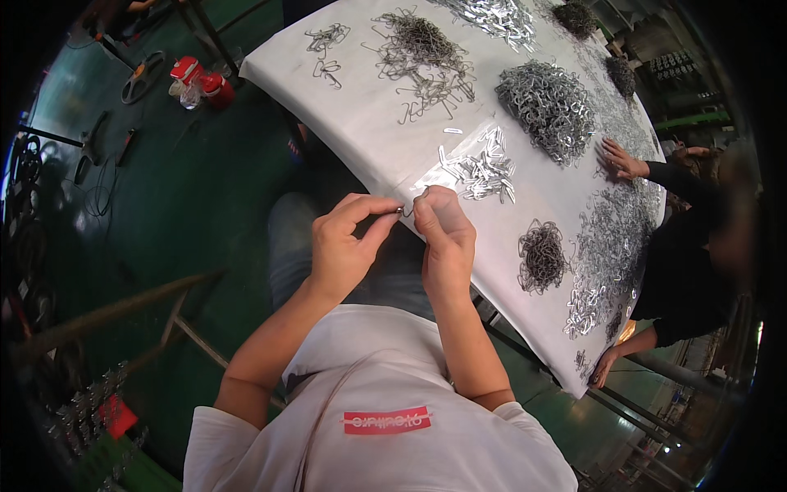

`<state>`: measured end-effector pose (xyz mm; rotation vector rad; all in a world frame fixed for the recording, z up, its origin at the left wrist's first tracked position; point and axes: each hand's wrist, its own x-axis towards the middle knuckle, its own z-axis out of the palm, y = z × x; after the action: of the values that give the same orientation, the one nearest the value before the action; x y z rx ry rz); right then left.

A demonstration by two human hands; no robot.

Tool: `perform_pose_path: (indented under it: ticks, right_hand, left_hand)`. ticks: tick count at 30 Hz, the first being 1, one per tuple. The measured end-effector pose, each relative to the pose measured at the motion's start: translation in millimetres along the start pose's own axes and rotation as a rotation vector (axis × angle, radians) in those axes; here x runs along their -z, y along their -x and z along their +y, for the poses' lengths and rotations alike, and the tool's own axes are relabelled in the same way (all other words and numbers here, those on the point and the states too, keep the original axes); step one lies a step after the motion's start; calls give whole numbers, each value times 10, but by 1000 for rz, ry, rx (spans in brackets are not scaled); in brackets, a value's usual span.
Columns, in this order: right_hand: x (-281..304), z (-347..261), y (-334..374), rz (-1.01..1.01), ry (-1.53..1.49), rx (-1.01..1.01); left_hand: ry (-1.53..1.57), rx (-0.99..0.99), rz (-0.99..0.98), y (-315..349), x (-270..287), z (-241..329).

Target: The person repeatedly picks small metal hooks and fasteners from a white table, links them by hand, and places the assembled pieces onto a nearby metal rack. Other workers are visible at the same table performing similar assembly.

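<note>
The left hand [346,243] and the right hand [447,235] are pinching a small bent wire [407,213] by its ends — they are holding it close to the edge of the tabletop [352,107]. Beyond the right hand, silver strips [489,174] are lying scattered — farther right, a co-worker's hand [625,161] is reaching over the tabletop.

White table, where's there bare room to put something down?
The white table has a broad bare patch between its near edge, the wire hooks and the flat silver strips. A smaller one lies between those strips and the dark wire heap. It's crowded along the right side, with scattered silver pieces and a co-worker's hand.
</note>
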<state>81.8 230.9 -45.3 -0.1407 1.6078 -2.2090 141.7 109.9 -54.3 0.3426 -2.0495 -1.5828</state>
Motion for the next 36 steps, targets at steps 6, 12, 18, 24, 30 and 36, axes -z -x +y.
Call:
perform_pose_path:
  ticks: [6,12,18,24,30,36]
  right_hand:
    - [-37,64,0,31,18,152]
    - [-1,96,-33,22,-8,84]
    - [7,225,-79,10,232,440]
    - [121,268,-23,18,322,591]
    - [93,270,59,2,336,549]
    - [96,269,126,-10,367,529]
  left_hand:
    - [-18,-31,45,12,-74,-71]
    - [-7,11,41,-6,-88,-62]
    - [-9,-31,-7,-20,-88,-62]
    - [-160,-315,38,-418,-185,-391]
    - [-581,-698,-246,-1274,-1014,-920]
    - [-1085,-892,-415,-1408,-1400,-1085]
